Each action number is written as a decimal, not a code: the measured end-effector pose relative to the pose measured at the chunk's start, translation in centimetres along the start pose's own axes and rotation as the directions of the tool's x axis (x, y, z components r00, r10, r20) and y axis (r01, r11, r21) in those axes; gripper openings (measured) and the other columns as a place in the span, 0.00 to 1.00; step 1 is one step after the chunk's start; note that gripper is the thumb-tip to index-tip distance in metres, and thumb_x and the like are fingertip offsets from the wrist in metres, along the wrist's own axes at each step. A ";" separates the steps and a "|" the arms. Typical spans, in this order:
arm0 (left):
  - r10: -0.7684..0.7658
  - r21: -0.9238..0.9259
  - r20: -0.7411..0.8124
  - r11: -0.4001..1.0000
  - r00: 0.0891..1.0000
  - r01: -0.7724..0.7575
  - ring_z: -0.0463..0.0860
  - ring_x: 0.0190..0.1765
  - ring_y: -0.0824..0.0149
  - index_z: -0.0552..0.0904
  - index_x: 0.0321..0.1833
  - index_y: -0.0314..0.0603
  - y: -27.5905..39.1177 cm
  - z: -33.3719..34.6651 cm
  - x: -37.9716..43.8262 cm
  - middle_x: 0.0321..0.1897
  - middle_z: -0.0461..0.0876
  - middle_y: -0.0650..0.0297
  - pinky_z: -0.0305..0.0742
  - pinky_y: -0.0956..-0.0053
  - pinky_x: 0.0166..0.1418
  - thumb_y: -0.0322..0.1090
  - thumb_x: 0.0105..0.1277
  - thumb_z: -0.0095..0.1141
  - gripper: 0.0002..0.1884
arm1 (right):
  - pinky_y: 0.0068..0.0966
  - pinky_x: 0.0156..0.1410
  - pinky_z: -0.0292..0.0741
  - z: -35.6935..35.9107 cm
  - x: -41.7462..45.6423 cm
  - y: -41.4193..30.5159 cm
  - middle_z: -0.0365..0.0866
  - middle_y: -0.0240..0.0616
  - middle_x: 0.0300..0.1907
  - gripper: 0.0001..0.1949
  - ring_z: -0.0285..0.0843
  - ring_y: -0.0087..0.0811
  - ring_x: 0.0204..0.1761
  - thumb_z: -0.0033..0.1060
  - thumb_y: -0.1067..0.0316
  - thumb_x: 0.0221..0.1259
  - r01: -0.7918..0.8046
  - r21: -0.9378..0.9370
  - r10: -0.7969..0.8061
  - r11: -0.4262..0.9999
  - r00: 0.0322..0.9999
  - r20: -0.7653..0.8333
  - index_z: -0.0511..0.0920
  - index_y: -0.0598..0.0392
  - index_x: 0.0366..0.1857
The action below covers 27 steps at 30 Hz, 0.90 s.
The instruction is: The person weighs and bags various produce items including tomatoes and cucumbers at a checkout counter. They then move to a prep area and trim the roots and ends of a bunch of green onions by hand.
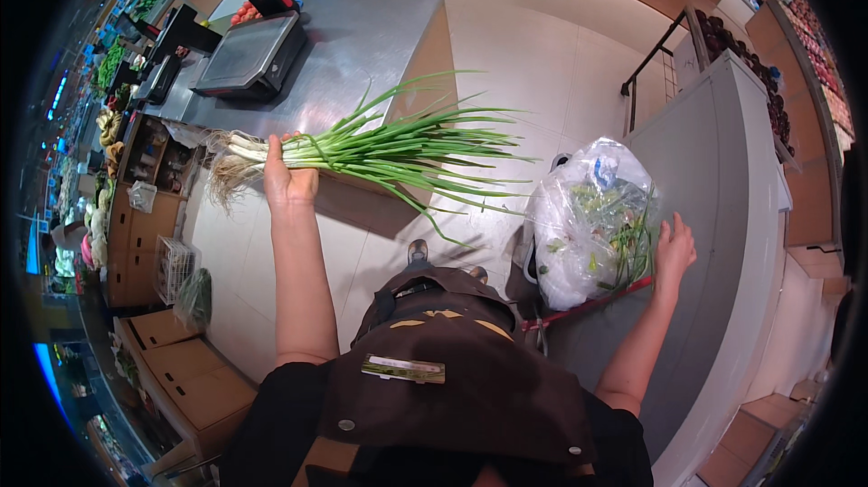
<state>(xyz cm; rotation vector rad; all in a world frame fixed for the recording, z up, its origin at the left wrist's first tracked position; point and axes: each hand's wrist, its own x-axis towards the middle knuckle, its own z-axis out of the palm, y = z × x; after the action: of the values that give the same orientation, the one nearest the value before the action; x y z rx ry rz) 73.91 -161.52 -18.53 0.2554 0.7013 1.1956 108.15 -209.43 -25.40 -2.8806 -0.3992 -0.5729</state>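
Observation:
My left hand (291, 175) grips a bunch of green onions (407, 141) around its white stalks. The stringy roots point left, and the long green leaves spread to the right past the edge of the metal counter. On the right, my right hand (675, 249) has its fingers partly spread and holds nothing. Just left of it stands a clear plastic bag (576, 236) filled with leafy green scraps, some of them poking out near my wrist. The bag rests in a container or cart whose red rim (620, 291) shows below it.
A weighing scale (247, 56) with a screen stands on the stainless steel counter (366, 26), tomatoes behind it. Wooden cabinets (146, 236) and a white wire basket (175, 266) are at left. A tall grey-white panel (712, 168) rises at right, with dark produce beyond.

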 end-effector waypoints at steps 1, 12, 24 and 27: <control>-0.019 0.004 -0.010 1.000 1.000 0.019 0.76 0.41 0.61 0.72 0.38 0.36 0.0 0.2 -0.3 0.34 0.75 0.58 0.75 0.62 0.52 0.39 0.71 0.47 0.11 | 0.31 0.55 0.66 -1.1 -0.3 -1.0 0.80 0.39 0.42 0.09 0.74 0.39 0.47 0.51 0.66 0.63 0.024 0.180 -0.023 0.983 1.000 -0.008 0.80 0.57 0.39; -0.188 0.054 0.079 0.981 0.979 0.184 0.76 0.42 0.61 0.73 0.38 0.38 -1.9 2.3 -1.7 0.34 0.76 0.59 0.73 0.60 0.56 0.40 0.70 0.47 0.11 | 0.32 0.49 0.64 -6.6 -5.1 -23.3 0.75 0.34 0.36 0.09 0.71 0.35 0.43 0.64 0.70 0.50 0.518 0.779 -0.550 0.353 0.789 -0.275 0.79 0.54 0.36; -0.268 0.051 0.118 0.963 0.956 0.264 0.76 0.42 0.62 0.73 0.39 0.38 -2.8 2.8 -3.4 0.34 0.76 0.63 0.74 0.62 0.54 0.39 0.69 0.51 0.10 | 0.33 0.52 0.62 -5.5 -5.8 -24.5 0.75 0.34 0.37 0.11 0.71 0.35 0.45 0.66 0.66 0.49 0.483 0.746 -0.540 0.459 0.818 -0.197 0.78 0.53 0.36; -0.259 0.069 0.156 0.965 0.953 0.251 0.76 0.42 0.62 0.73 0.39 0.38 -2.9 2.7 -3.5 0.33 0.76 0.63 0.74 0.62 0.54 0.39 0.69 0.51 0.10 | 0.32 0.50 0.61 -5.1 -6.0 -24.4 0.77 0.31 0.32 0.07 0.72 0.32 0.40 0.64 0.66 0.51 0.487 0.756 -0.579 0.437 0.796 -0.177 0.79 0.53 0.33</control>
<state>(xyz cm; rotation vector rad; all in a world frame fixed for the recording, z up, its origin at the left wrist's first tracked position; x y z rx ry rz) 77.11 -165.30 -16.72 0.2909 0.5995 0.9003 93.86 -188.78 -20.19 -1.8780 -1.2663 -0.2033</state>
